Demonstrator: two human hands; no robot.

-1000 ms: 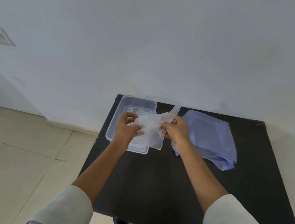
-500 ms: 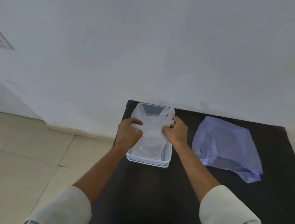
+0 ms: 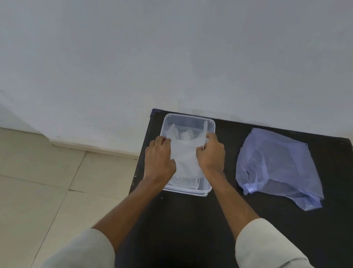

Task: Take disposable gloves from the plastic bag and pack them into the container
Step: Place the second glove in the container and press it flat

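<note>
I see both hands down over clear container (image 3: 190,122) at far left corner of black desk (image 3: 206,231). Left hand (image 3: 160,158) and right hand (image 3: 211,154) each press on translucent glove (image 3: 185,155), fingers curled, grip on its side edges. Glove lies inside container, fingertips toward wall. Blue plastic bag (image 3: 279,163) lies crumpled on desk, well right of container.
</note>
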